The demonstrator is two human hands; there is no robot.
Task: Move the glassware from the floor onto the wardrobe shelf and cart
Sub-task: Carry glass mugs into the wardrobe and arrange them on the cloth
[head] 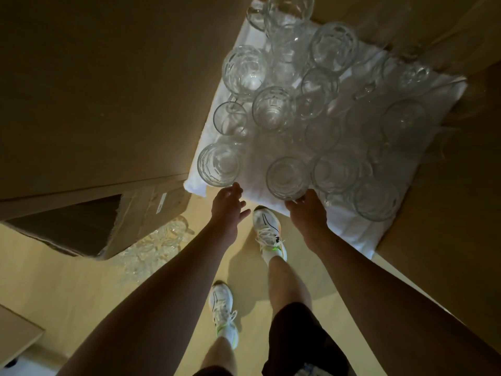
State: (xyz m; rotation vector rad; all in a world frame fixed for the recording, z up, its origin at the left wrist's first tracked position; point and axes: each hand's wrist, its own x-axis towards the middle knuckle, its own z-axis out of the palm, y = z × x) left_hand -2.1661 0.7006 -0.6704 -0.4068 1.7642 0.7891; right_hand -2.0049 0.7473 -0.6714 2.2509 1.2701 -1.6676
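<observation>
Glassware (273, 112) crowds the white-lined wardrobe shelf (198, 147), packed rim to rim so more fits. Right hand (306, 206) curls round a tumbler (287, 177) at the shelf's near edge, seemingly setting it down. Left hand (229, 202) hangs slack-fingered just below another front-edge glass (219, 164), holding nothing. More glasses (160, 240) wait on the floor (81, 280).
</observation>
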